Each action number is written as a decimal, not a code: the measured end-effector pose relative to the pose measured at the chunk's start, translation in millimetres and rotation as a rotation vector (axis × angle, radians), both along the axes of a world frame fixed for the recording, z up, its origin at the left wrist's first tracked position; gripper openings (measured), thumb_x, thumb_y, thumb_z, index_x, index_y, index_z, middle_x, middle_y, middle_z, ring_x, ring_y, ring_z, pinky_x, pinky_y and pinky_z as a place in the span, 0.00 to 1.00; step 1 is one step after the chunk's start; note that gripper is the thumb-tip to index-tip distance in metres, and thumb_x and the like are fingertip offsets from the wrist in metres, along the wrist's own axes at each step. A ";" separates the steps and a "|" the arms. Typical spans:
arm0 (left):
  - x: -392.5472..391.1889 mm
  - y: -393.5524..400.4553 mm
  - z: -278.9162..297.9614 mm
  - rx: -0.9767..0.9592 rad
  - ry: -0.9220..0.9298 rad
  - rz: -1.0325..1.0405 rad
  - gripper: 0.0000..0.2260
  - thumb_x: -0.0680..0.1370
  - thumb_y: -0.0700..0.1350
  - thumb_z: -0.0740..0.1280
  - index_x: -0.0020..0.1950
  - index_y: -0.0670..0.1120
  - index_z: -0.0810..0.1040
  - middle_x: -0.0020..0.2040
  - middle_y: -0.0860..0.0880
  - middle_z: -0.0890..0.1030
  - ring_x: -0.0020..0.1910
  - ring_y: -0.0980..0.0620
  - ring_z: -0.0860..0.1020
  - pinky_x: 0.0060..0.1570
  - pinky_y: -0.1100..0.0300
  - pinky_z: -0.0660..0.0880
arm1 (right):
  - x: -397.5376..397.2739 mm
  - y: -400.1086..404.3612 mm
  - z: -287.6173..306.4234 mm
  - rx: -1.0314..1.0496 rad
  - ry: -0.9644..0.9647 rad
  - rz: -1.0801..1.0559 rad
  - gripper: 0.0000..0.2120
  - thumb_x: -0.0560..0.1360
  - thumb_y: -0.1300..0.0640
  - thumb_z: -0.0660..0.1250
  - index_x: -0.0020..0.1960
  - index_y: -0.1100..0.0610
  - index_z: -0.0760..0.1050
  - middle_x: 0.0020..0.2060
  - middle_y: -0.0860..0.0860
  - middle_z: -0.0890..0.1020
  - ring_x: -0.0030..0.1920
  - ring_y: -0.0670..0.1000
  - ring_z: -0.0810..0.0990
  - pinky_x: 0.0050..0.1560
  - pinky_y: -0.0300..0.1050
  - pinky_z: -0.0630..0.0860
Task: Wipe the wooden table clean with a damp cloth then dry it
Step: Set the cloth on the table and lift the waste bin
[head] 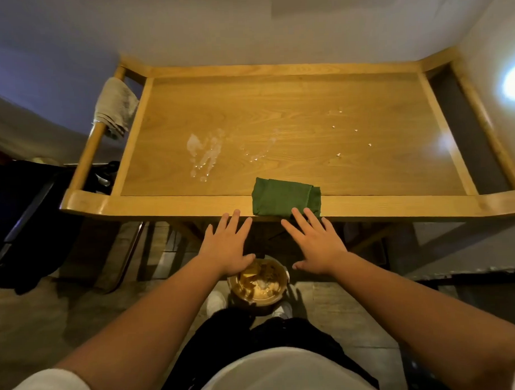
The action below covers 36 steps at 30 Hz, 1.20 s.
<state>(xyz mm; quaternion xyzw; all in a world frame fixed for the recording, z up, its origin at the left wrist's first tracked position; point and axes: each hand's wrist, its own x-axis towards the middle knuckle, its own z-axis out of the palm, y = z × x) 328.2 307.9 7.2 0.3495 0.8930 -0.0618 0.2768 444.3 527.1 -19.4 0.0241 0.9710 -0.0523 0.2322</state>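
The wooden table [305, 105] stretches in front of me, with a raised rim all round. A whitish wet smear [205, 153] marks its left middle, and small pale crumbs [354, 131] lie scattered to the right. A folded green cloth [285, 198] rests on the near rim. My right hand [313, 245] hovers flat with fingers spread, its fingertips just at the cloth's near edge. My left hand [229, 245] is also flat and spread, empty, its fingertips at the table's near edge left of the cloth.
A beige cloth [116, 105] hangs over the rail at the table's far left end. A metal pot [259, 285] stands on the floor between my feet, below my hands. Dark furniture stands to the left. White walls close the back and right.
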 end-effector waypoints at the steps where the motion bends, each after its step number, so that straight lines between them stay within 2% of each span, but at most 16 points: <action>1: 4.4 -5.6 1.4 -0.008 0.002 0.030 0.42 0.77 0.67 0.60 0.81 0.55 0.40 0.82 0.47 0.38 0.80 0.40 0.40 0.75 0.33 0.50 | 3.7 -6.9 0.8 -0.006 0.004 0.004 0.55 0.70 0.33 0.70 0.79 0.44 0.34 0.79 0.52 0.34 0.78 0.59 0.34 0.76 0.64 0.44; 5: 18.0 -25.0 5.3 -0.025 -0.028 0.116 0.43 0.75 0.71 0.58 0.81 0.57 0.38 0.82 0.47 0.35 0.80 0.37 0.38 0.74 0.31 0.49 | 17.1 -32.8 4.2 -0.039 -0.016 -0.052 0.54 0.70 0.31 0.69 0.79 0.44 0.35 0.79 0.52 0.34 0.78 0.59 0.33 0.76 0.64 0.42; 15: 35.7 -89.2 14.6 0.023 0.005 0.040 0.43 0.74 0.74 0.56 0.80 0.59 0.38 0.82 0.48 0.36 0.80 0.38 0.39 0.73 0.29 0.50 | 49.4 -97.4 12.7 -0.064 -0.060 -0.289 0.55 0.67 0.29 0.70 0.80 0.43 0.38 0.80 0.50 0.37 0.79 0.58 0.36 0.75 0.66 0.47; 23: 49.8 -147.5 4.9 -0.013 -0.045 -0.023 0.40 0.75 0.74 0.53 0.80 0.61 0.41 0.82 0.47 0.40 0.80 0.38 0.42 0.74 0.31 0.49 | 83.5 -157.7 12.8 -0.067 -0.038 -0.401 0.48 0.72 0.36 0.70 0.80 0.46 0.45 0.81 0.52 0.46 0.80 0.58 0.48 0.75 0.63 0.55; 29: 69.0 -159.1 2.3 -0.016 -0.109 0.004 0.37 0.77 0.71 0.56 0.81 0.61 0.46 0.83 0.47 0.43 0.81 0.39 0.45 0.74 0.33 0.50 | 97.4 -176.3 14.5 -0.091 -0.070 -0.431 0.43 0.74 0.39 0.69 0.80 0.48 0.50 0.81 0.53 0.49 0.80 0.58 0.50 0.74 0.62 0.58; 36: 83.5 -157.6 -5.6 -0.035 -0.149 0.065 0.35 0.78 0.69 0.56 0.81 0.61 0.46 0.83 0.47 0.43 0.81 0.39 0.46 0.74 0.33 0.51 | 100.8 -172.4 11.9 -0.124 -0.100 -0.419 0.37 0.76 0.41 0.68 0.79 0.49 0.55 0.80 0.54 0.53 0.79 0.57 0.53 0.73 0.60 0.63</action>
